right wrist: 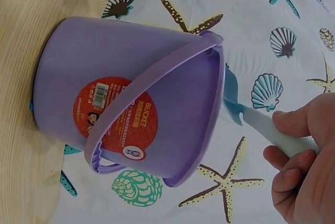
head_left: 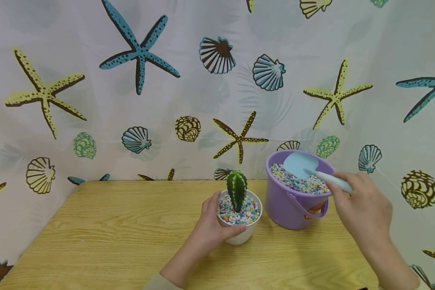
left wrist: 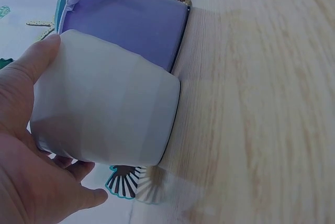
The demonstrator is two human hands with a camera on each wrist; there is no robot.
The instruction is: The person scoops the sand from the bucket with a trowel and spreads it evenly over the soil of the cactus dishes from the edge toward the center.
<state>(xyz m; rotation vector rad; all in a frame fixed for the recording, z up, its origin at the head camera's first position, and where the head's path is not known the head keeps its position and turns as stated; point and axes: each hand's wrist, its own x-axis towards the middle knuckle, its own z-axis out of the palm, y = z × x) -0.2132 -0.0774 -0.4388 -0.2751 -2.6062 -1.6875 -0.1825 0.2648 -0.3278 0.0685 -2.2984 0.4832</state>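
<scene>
My left hand [head_left: 206, 225] holds a white plant pot [head_left: 241, 238] by its side, thumb at the front of the rim and fingers round the left. In the pot stands a green cactus [head_left: 236, 189], set in multicoloured pebbles [head_left: 246, 209]. My right hand [head_left: 364, 205] grips the handle of a light blue toy shovel [head_left: 300, 163]. The shovel's blade is over the pebbles in a purple bucket [head_left: 284, 207]. In the left wrist view the pot [left wrist: 104, 98] stands on the table. From the right wrist, only part of the blade [right wrist: 230, 88] shows beyond the bucket's rim.
The purple bucket stands just right of the pot, its handle [right wrist: 141, 96] hanging down over a red label [right wrist: 138, 124]. A wooden table [head_left: 112, 233] lies under both. Behind and beside it hangs a white cloth [head_left: 188, 96] printed with starfish and shells.
</scene>
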